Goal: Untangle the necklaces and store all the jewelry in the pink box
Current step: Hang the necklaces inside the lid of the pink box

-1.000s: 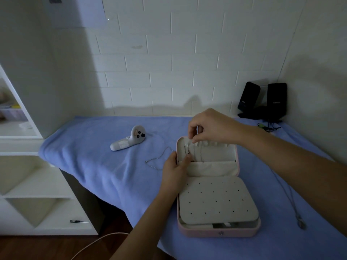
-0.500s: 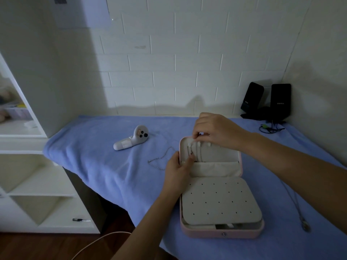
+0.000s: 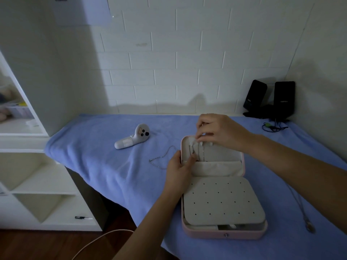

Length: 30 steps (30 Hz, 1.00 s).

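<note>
The pink box lies open on the blue cloth, its lid tilted back and a perforated cream panel over the base. My left hand holds the lid's left edge, thumb pressing on the lining. My right hand is at the lid's top edge, fingertips pinching at a small tab where a thin chain hangs down inside the lid. A second silver necklace lies loose on the cloth left of the box. A third necklace with a pendant lies to the box's right.
A white controller lies on the blue cloth behind and left of the box. Two black speakers with cables stand in the back right corner. White shelves stand to the left, a screwdriver on the lowest one.
My right hand has dropped from above the lid to its top edge and stays there. My left hand keeps its hold on the lid. The camera has shifted slightly.
</note>
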Each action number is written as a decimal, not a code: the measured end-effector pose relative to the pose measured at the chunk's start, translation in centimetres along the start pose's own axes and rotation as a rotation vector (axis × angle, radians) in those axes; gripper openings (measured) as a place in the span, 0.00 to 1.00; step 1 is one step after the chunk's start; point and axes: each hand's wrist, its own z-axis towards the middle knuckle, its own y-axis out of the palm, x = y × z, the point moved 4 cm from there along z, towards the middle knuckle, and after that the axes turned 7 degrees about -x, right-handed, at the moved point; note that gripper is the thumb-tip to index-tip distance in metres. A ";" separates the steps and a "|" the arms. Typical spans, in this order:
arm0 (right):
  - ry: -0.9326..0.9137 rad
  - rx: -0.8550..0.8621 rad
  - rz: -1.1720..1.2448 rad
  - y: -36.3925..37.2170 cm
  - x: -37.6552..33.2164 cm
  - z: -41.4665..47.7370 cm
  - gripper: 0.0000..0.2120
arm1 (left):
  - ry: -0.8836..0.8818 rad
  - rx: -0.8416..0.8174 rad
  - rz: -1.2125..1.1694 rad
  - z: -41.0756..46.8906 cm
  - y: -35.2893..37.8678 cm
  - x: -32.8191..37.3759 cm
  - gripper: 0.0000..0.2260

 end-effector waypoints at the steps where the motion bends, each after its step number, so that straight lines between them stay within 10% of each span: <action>1: -0.008 0.008 -0.016 0.0 -0.1 -0.1 0.05 | 0.003 0.003 0.001 0.0 0.0 0.0 0.11; 15: 0.013 0.195 -0.135 0.2 -0.4 -1.9 0.12 | -0.006 0.016 -0.011 -0.1 -0.1 0.1 0.09; 30: 0.218 -0.119 -0.035 2.6 -2.4 -4.7 0.20 | -0.012 -0.002 -0.051 -0.1 0.0 0.1 0.06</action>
